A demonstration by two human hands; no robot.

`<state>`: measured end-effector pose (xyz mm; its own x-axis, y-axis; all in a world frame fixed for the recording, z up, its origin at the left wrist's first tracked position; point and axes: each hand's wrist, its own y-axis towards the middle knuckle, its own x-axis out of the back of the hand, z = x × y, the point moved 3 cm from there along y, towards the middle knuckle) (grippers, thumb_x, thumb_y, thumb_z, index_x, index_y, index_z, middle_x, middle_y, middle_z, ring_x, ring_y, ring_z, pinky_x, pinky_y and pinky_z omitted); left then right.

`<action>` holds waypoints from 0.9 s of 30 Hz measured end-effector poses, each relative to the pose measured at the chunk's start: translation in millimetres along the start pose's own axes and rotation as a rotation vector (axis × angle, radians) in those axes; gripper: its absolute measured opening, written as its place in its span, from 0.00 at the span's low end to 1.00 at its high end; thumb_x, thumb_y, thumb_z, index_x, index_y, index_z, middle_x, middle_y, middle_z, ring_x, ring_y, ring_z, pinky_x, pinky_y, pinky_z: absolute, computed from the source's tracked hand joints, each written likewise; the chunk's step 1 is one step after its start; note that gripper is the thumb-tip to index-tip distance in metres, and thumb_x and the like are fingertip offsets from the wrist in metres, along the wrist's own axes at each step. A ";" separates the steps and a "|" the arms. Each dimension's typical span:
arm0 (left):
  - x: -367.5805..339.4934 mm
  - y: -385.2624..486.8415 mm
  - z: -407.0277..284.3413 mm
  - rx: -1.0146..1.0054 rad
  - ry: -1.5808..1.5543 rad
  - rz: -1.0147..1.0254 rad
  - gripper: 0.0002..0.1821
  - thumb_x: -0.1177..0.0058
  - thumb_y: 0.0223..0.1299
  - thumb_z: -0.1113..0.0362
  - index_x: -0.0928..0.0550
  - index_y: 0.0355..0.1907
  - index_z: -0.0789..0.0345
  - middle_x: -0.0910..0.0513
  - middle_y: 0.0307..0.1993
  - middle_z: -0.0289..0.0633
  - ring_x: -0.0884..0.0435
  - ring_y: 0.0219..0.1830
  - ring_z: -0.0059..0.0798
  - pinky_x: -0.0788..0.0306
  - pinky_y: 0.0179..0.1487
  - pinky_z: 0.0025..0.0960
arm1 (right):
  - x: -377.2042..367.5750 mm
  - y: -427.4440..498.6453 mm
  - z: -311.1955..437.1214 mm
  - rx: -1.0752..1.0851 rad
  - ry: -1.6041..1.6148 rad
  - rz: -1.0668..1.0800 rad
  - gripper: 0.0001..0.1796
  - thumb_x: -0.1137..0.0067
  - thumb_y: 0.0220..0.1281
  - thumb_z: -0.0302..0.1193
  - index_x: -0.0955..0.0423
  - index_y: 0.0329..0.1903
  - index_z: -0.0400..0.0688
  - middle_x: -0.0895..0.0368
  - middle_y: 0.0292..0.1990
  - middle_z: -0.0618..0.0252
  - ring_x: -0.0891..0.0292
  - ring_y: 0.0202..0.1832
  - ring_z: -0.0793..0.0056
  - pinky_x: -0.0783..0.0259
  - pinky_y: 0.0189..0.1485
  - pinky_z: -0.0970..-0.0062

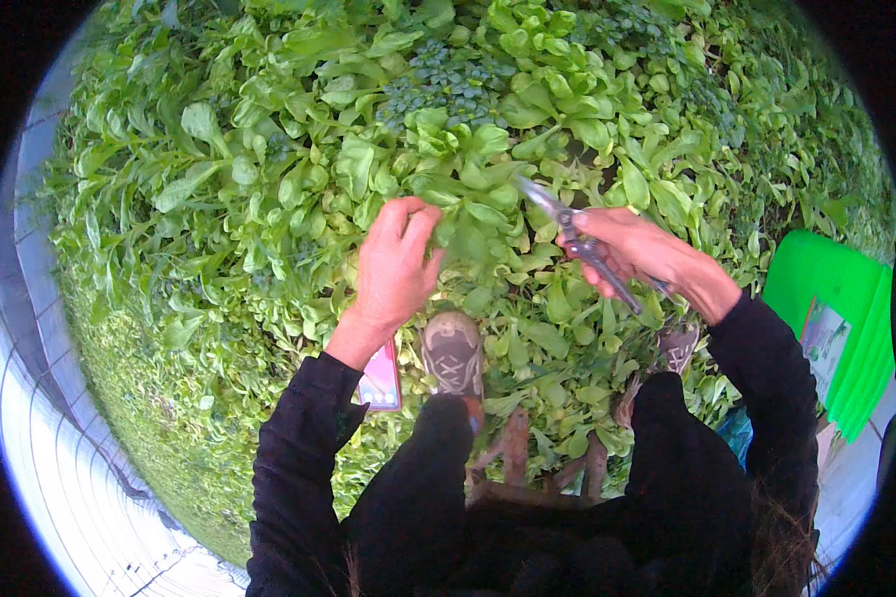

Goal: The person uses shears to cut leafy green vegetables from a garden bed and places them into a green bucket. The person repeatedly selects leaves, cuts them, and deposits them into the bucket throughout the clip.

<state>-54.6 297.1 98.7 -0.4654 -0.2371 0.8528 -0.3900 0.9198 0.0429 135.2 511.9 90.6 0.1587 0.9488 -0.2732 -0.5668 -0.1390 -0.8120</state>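
Low leafy greens (358, 168) with pale green, spoon-shaped leaves fill the ground before me. My left hand (402, 257) is among them with its fingers curled, close to a blurred leaf; whether it pinches a leaf is hidden. My right hand (627, 246) grips a pair of pruning shears (566, 216). The metal blades point up and to the left, over the leaves, apart from my left hand. One dark handle sticks out below my right fingers.
A phone (382, 379) lies by my left shoe (452, 354). My other shoe (678, 347) stands among leaves. A wooden stool (519, 448) is below me. At right is a bright green plastic container (829, 291) with a label. Darker bluish-green plants (448, 86) grow farther ahead.
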 end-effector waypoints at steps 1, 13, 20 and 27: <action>-1.2 -1.5 -0.5 -0.014 -0.016 0.016 0.28 0.33 0.41 0.76 0.23 0.50 0.65 0.24 0.50 0.47 0.22 0.50 0.48 0.24 0.50 0.42 | -1.6 -5.5 4.7 0.053 0.023 0.059 0.27 0.61 0.78 0.53 0.29 0.52 0.42 0.23 0.26 0.68 0.24 0.23 0.79 0.27 0.27 0.77; -4.9 -8.1 2.2 -0.238 0.084 0.007 0.20 0.43 0.47 0.75 0.23 0.47 0.64 0.23 0.46 0.46 0.22 0.48 0.45 0.27 0.50 0.42 | -18.3 22.1 34.7 -0.078 -0.321 0.125 0.24 0.60 0.78 0.49 0.29 0.51 0.39 0.21 0.26 0.66 0.23 0.22 0.78 0.23 0.25 0.75; -3.5 -4.8 4.5 -0.252 0.056 -0.010 0.19 0.43 0.47 0.75 0.23 0.46 0.64 0.22 0.45 0.45 0.22 0.47 0.45 0.26 0.50 0.42 | -21.9 31.1 32.6 -0.112 -0.333 0.109 0.25 0.61 0.77 0.49 0.30 0.52 0.39 0.21 0.28 0.65 0.21 0.24 0.75 0.21 0.27 0.71; -2.2 -0.4 10.1 -0.226 0.055 -0.022 0.18 0.44 0.45 0.77 0.21 0.43 0.64 0.21 0.45 0.44 0.22 0.47 0.45 0.26 0.49 0.43 | -24.0 29.5 29.8 -0.111 -0.291 0.122 0.25 0.62 0.77 0.50 0.30 0.50 0.40 0.21 0.29 0.66 0.20 0.25 0.75 0.22 0.27 0.72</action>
<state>-61.5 294.1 91.5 -0.4124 -0.2463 0.8771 -0.2087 0.9627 0.1722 90.6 493.5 88.6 -0.1522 0.9621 -0.2261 -0.4733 -0.2718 -0.8379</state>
